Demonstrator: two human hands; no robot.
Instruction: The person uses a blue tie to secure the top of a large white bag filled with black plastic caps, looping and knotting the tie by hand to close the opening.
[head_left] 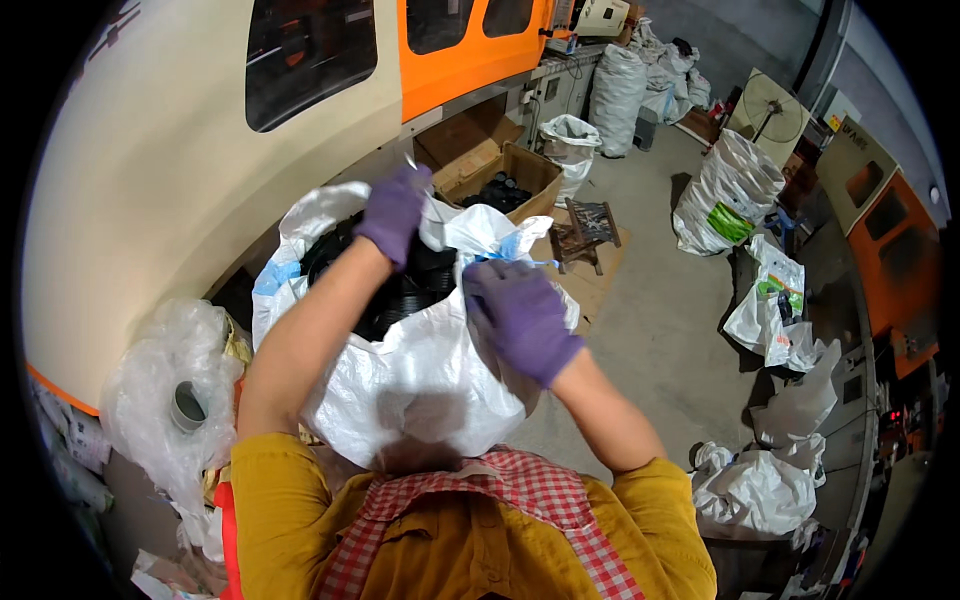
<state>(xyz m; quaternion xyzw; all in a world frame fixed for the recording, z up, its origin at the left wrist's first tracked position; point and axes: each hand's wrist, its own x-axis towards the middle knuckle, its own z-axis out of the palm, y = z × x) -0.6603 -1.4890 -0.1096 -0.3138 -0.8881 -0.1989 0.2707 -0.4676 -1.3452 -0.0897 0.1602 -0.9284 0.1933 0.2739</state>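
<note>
Sack mouth bunched between hands; left fingers and right fingers clenched on it

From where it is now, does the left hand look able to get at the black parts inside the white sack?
Probably yes. The left hand is at the far rim of the white sack, right above the black parts; the mouth is open and nothing covers them. The right hand holds the near rim.

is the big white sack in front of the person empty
No, the white sack is open at the top and dark black parts fill it, between the left hand and right hand.
</note>
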